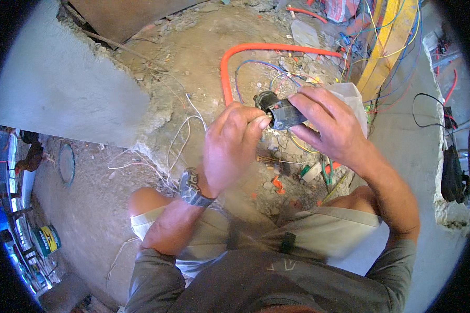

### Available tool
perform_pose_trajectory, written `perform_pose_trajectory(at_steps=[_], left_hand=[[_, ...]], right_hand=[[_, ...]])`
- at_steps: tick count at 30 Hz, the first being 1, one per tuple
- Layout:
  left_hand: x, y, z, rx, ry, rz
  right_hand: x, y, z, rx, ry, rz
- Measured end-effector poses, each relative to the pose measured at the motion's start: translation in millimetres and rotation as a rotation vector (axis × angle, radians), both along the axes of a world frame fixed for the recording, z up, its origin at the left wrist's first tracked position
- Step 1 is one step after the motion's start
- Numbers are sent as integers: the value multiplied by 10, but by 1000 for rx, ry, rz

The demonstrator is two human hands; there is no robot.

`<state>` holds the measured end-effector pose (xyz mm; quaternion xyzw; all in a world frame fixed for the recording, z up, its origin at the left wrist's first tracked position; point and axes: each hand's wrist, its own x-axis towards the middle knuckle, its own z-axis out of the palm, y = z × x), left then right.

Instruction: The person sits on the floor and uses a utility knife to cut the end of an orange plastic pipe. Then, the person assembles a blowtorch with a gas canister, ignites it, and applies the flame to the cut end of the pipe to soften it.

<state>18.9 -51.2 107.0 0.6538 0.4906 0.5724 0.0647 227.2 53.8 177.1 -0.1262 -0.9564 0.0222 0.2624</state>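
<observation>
In front of me, my right hand (331,122) grips a dark, boxy plastic device (286,113) with a rounded black end; its exact kind does not show. Fingers closed in a pinch, my left hand (234,138) is at the device's open end, on something small that the fingertips mostly hide. Below the hands, on the rubble, lie what looks like a screwdriver (274,160), a white-and-green roll (312,171) and a green-handled tool (328,171). Torn orange scraps (278,184) lie nearby.
Beyond my hands, a bent orange conduit (266,47) crosses the dirt, with loose coloured wires around it. A yellow beam (386,47) leans at the right. Rough-edged grey concrete slabs (73,78) flank the spot. At the far left are a chicken (32,154) and a bucket (46,240).
</observation>
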Motion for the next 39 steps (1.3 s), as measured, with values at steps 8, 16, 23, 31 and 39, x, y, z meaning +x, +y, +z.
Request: perform_pose_trajectory(at_steps=[8,16,23,31,39], left_hand=[[81,-32,4,-92,-73,53],[68,1,28,41,34,4],[-2,60,-65,166,130,-86],[-10,55,2,90,24,-79],[-40,28,51,-7,60,-83]], right_hand=[[8,-58,-5,7,3,-5],[92,-19,-32,-216,10,15],[162,20,-73,-537,-40,37],[173,68,-122,-552,11,-21],[107,45,-144,-531,-7,42]])
